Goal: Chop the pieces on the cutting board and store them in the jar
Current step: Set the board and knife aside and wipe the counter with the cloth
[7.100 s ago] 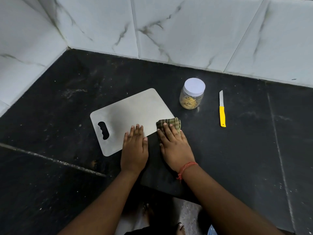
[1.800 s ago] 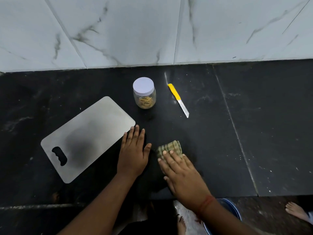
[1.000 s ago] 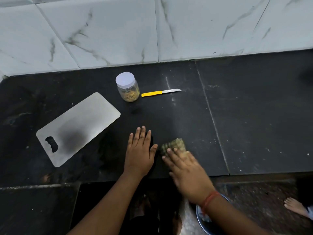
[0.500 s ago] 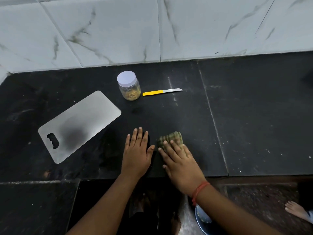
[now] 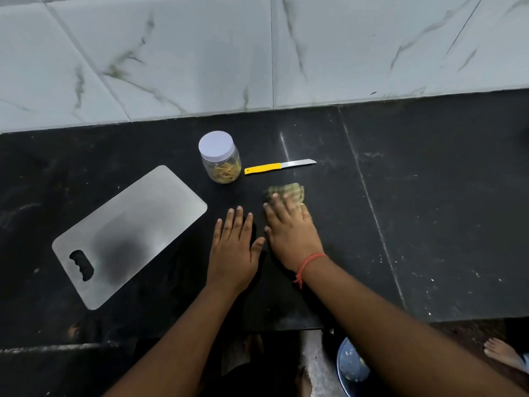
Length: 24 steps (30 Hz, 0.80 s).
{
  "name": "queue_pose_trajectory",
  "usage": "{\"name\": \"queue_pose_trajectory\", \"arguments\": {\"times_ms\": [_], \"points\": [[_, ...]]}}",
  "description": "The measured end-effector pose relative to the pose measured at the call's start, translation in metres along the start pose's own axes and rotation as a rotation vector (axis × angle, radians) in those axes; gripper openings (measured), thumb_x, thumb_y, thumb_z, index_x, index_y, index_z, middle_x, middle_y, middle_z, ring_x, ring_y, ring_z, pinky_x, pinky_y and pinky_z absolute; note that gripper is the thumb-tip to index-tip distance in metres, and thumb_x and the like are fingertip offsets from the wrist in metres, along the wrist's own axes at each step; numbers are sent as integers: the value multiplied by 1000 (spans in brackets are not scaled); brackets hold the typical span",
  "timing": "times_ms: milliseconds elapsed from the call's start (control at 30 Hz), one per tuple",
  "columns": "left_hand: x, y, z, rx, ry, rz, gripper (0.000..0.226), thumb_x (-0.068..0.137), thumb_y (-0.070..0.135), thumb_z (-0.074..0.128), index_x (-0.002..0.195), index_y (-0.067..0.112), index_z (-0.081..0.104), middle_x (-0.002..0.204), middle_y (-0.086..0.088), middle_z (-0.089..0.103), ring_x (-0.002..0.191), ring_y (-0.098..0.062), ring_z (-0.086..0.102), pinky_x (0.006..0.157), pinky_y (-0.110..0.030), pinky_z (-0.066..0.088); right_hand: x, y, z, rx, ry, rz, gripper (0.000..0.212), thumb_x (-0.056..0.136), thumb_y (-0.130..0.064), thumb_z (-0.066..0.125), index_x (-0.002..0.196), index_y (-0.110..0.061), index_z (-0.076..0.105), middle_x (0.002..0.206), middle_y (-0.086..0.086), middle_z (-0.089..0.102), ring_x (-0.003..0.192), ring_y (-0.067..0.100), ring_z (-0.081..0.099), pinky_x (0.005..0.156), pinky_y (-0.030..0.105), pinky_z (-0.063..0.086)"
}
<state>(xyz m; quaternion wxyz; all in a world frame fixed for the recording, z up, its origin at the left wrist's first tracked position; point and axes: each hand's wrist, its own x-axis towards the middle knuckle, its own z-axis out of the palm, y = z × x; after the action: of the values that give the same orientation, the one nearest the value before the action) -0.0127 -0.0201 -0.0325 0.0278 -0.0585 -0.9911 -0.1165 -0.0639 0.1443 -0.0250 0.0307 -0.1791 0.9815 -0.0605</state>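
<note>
Brushed steel, flat and rounded at the corners, the cutting board point(image 5: 128, 233) lies bare at nine o'clock on the counter point(image 5: 429, 224), a wavy handle slot cut through its near end. Toward twelve o'clock from it stands the jar point(image 5: 221, 160), clear plastic with a pale round lid screwed on and thin yellowish strips inside. Just right of the jar lies the knife point(image 5: 279, 166), yellow handle toward the jar, short steel blade pointing to three o'clock.

At six o'clock the left hand point(image 5: 233, 250) rests flat on the counter, fingers straight and slightly spread, holding nothing. Just beside it the right hand point(image 5: 292, 227), a red thread round its wrist, presses straight fingers onto a crumpled green cloth point(image 5: 289, 191); cloth and fingertips are smeared by motion blur, so its weave cannot be made out.

Polished black stone with faint seams and pale specks makes up the counter, meeting white marble-look wall tiles point(image 5: 200, 53) at twelve o'clock. Below the counter edge, at five o'clock, a blue bowl point(image 5: 350, 365) is partly hidden by the right forearm, and bare toes point(image 5: 501, 352) are cut off at the frame edge.
</note>
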Motion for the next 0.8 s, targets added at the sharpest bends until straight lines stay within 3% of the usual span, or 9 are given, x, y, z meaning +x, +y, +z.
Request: {"name": "queue_pose_trajectory", "arguments": {"times_ms": [67,167,200,300,333,433,567,700,800], "points": [[11,-4,2,0,-7,20,70,102,53,12,156,13,31,165,-10,20,155,-23,10,125,-45,5,3,16,-2,-20,-6,-151,55,99,-40,34,152,-27,30,162,-1,22,149,22,17,118,49,23],[28,-3,3,-15,-13,37,68,102,52,15,156,14,31,165,-10,21,154,-24,11,125,-45,5,8,37,-6,35,64,190,55,99,-38,35,152,-25,31,160,2,25,148,24,20,115,52,27],[33,0,3,-19,-17,52,68,102,52,15,156,14,31,165,-10,21,155,-24,10,125,-45,4,4,31,-4,22,71,212,56,99,-38,34,152,-23,31,161,4,25,148,27,20,116,52,26],[44,6,5,-31,-20,122,67,102,52,18,155,13,33,164,-11,23,154,-25,13,125,-45,5,-18,38,-1,-75,12,-150,57,98,-39,34,152,-23,32,160,3,26,147,25,24,116,48,27],[48,8,6,-31,-22,135,67,102,51,19,155,13,33,164,-11,23,154,-25,14,125,-45,5,-20,54,-4,-71,21,-100,56,98,-39,33,152,-24,32,159,2,28,146,24,27,116,48,28],[57,14,8,-12,-63,143,69,101,53,17,157,14,29,166,-10,19,155,-24,9,125,-44,3,-23,80,-10,-14,89,382,58,98,-43,27,153,-24,27,161,3,24,148,26,20,116,51,27],[62,23,16,21,-100,210,69,100,54,18,156,15,32,165,-9,22,154,-25,12,125,-48,8,-44,79,-5,-49,7,52,57,100,-44,25,154,-25,28,161,0,23,149,22,18,117,48,27],[68,33,19,21,-104,217,68,100,53,19,154,14,35,164,-9,24,154,-25,14,125,-48,9,-48,83,-19,20,104,321,55,98,-44,29,148,-25,39,152,1,39,139,26,36,110,46,36],[70,42,20,27,-117,242,70,100,54,16,155,15,34,165,-9,21,154,-24,12,125,-47,7,-55,68,-17,-47,75,36,52,98,-42,37,147,-26,41,133,0,51,115,25,50,95,41,44]]}}
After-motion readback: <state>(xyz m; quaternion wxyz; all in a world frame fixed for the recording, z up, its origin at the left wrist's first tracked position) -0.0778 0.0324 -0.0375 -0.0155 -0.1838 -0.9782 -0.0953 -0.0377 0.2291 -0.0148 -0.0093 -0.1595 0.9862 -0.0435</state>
